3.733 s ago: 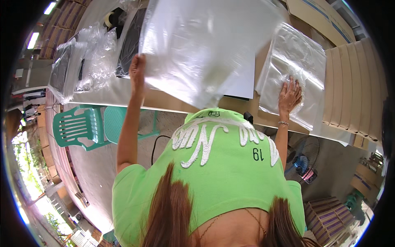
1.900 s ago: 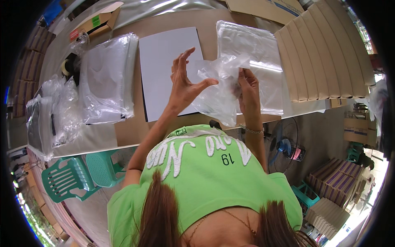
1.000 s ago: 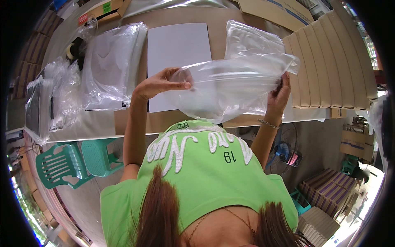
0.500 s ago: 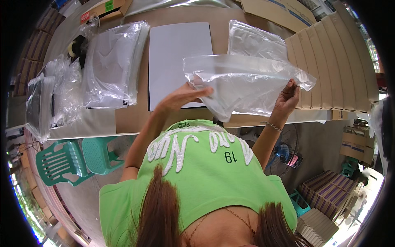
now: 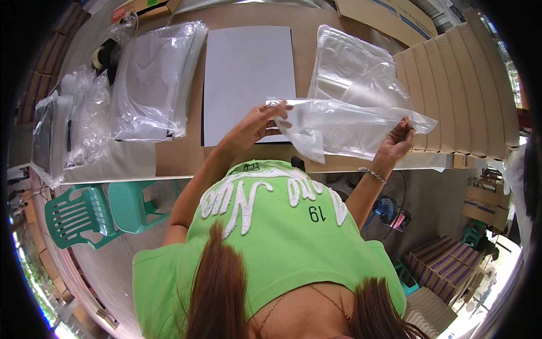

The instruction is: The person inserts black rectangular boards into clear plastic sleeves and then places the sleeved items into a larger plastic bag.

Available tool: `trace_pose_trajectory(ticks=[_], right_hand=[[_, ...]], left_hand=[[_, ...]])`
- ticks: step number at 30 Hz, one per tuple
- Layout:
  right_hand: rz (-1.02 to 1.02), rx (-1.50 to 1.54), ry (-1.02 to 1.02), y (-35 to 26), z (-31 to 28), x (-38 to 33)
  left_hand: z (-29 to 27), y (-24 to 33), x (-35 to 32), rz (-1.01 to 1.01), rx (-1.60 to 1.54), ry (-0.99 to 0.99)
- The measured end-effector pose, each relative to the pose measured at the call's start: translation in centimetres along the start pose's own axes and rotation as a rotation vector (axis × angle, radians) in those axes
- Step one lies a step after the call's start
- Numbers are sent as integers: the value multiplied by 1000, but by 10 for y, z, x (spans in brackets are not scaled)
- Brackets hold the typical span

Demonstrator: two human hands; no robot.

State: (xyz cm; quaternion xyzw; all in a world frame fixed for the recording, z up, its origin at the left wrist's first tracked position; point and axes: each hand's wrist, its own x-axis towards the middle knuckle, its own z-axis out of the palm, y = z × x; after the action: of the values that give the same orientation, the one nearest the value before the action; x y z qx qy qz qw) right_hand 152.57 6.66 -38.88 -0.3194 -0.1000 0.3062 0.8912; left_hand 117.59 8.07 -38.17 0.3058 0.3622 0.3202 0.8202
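The left hand (image 5: 254,125) was at the left end of a clear plastic bag (image 5: 344,116), its fingers partly spread about the edge, some of them behind the film; whether they gripped it could not be told; the right hand (image 5: 395,146) held the bag's right end pinched between thumb and fingers, a chain bracelet (image 5: 372,175) around that wrist; the bag was stretched sideways between the hands, over the near part of the desk (image 5: 180,160), a loose corner hanging near the left hand.

Its left end overlapped a white rectangular sheet (image 5: 248,73), under which a dark edge showed; behind its middle lay a stack of clear plastic bags (image 5: 353,65); to the right stood a row of tan cardboard pieces (image 5: 457,96).

Left of the white sheet lay a pile of plastic-wrapped sheets (image 5: 149,85), with a tape roll (image 5: 101,58) beside it and crumpled plastic (image 5: 93,121) farther left; a green plastic chair (image 5: 82,220) stood below the desk's edge.
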Motion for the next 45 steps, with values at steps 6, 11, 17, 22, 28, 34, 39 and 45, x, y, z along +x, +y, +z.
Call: trace_pose_trajectory(ticks=[6,11,17,22,28,34,39,45], right_hand=[[-31,24,4,1,-4,3],[-30,17,-25,-5,-17,4],[-232,-423,83,7,34,-37],[-148,-769,-409,21,74,-79],[-251,-1092,-1315,19,127,-123],[174,-1030,-1450,15,141,-133],[58,-1031,-1248,17,142,-131],[-31,-1054,-1181,19,143,-128]], left_hand=[[-11,-7,14,97,-41,102],[-20,-6,17,142,-145,34],[-9,-1,10,173,-1,91],[1,5,5,247,121,70],[12,19,-6,242,210,-63],[18,29,-17,255,34,-83],[10,28,-15,318,5,64],[24,32,-19,383,212,85]])
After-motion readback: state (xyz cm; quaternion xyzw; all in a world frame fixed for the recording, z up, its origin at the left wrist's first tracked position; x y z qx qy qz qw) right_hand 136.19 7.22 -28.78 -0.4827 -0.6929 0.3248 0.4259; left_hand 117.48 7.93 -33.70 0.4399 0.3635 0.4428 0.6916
